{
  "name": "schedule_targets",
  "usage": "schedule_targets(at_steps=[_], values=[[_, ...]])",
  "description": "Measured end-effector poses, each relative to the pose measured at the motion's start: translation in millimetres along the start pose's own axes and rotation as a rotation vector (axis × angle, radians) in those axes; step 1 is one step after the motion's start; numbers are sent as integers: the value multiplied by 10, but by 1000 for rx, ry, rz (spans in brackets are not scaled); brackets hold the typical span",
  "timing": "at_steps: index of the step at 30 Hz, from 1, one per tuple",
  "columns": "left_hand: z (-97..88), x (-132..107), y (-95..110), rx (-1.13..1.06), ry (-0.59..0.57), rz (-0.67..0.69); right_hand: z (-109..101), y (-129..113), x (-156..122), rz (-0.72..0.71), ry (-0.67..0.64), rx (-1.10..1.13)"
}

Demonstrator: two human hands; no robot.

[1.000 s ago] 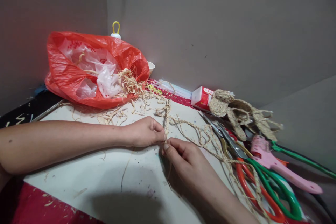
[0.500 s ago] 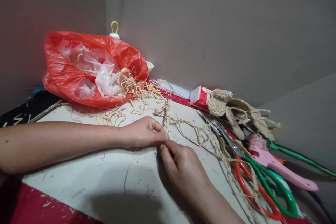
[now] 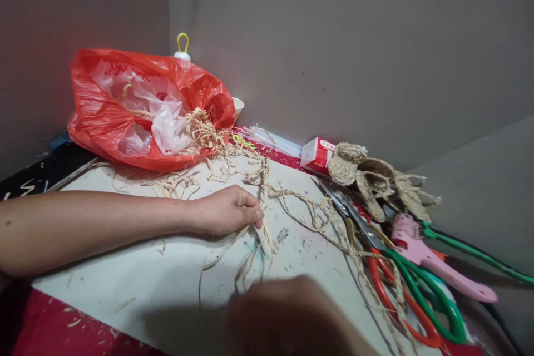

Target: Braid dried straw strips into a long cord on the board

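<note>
My left hand (image 3: pixel 229 210) rests on the white board (image 3: pixel 137 267), fingers closed in a pinch on the near end of a braided straw cord (image 3: pixel 292 203). The cord runs back and right across the board toward the scissors. Loose straw strands (image 3: pixel 246 253) fan out below the pinch toward me. My right hand (image 3: pixel 287 314) is low at the bottom middle of the view, blurred by motion, close to the strand ends; its fingers do not show.
A red plastic bag (image 3: pixel 142 108) spilling straw lies at the back left. Several scissors with red and green handles (image 3: pixel 413 295), a pink glue gun (image 3: pixel 434 261), woven straw pieces (image 3: pixel 375 175) and a red-white box (image 3: pixel 317 154) crowd the right. Grey walls close the back.
My right hand left the pinch point beside my left hand and pulled down toward me, now blurred. Loose strands have spread out below my left hand, which stayed put.
</note>
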State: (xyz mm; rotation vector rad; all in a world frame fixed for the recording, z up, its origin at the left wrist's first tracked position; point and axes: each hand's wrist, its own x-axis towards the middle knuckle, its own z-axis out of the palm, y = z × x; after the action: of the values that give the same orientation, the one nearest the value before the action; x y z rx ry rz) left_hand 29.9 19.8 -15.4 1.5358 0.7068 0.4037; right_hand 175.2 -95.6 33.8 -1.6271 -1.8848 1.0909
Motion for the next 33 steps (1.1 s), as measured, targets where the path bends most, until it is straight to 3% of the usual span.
schedule_targets(at_steps=[1, 3, 4, 9, 11, 14, 23, 27, 30, 33], values=[[-8, 2, 4, -4, -5, 3, -70, 13, 44, 0, 82, 16], [-17, 7, 12, 0, -12, 11, -167, 91, 202, 46, 438, 109], [-18, 11, 13, -2, -18, 17, -186, 146, 296, 69, 478, 187], [-6, 30, -24, -140, -151, 120, -45, 339, 563, 205, 154, 661], [1, 36, -45, -146, -196, 156, 22, 346, 557, 250, 84, 757], [0, 49, -57, -57, -142, 151, 46, 346, 535, 285, -24, 773], [-67, 73, 27, 40, -188, 89, -174, 448, 574, 195, -182, 560], [-90, 67, 73, 168, -247, 148, -218, 524, 588, 151, -205, 406], [-98, 38, 134, 356, -210, 179, -187, 538, 606, 194, -251, 572], [-102, -12, 232, 517, -126, 167, -124, 484, 613, 223, -216, 753]])
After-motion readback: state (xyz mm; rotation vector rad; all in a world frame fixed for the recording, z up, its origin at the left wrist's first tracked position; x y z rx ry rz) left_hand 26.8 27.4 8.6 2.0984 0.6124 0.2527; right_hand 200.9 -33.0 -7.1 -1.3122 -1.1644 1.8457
